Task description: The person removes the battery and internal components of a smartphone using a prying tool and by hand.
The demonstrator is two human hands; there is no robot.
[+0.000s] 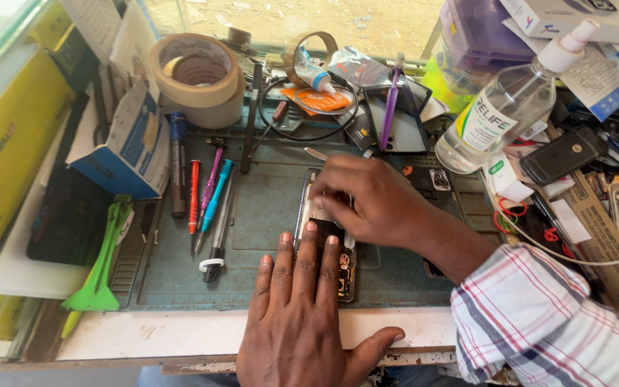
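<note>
flat on the teal work mat [266, 208], near its front edge: an opened phone [326, 236], circuit side up. pinned by the left hand [301, 315], palm down, fingers spread straight, gripping nothing. pressed at its upper half by the right hand [368, 202], fingers curled down onto the frame; whether pinching anything, cannot tell. just left, a row of screwdrivers [205, 197]; farther back, tape rolls [196, 77] and a clear spray bottle [506, 107].

Bright daylight from top window; soft shadows; sharp centre, slight wide-angle stretch at edges.
</note>
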